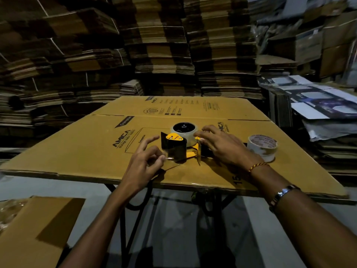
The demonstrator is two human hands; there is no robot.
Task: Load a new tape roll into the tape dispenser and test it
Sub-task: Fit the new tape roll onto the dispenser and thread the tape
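A yellow and black tape dispenser (176, 145) lies on a flat cardboard sheet (96, 147). A clear tape roll (184, 129) sits on its spindle at the far end. My left hand (146, 161) is at the dispenser's near left, thumb and forefinger pinching the clear tape end (169, 157) by the black flap. My right hand (222, 146) rests on the dispenser's right side, fingers curled over the yellow frame and handle. A second tape roll (262, 147) with a printed core stands to the right of my right hand.
The cardboard sheet lies on a metal-legged folding table (135, 209). Tall stacks of flattened cartons (164, 45) fill the background. Printed flat boxes (313, 101) pile up at the right. Another carton (38, 229) sits at the lower left.
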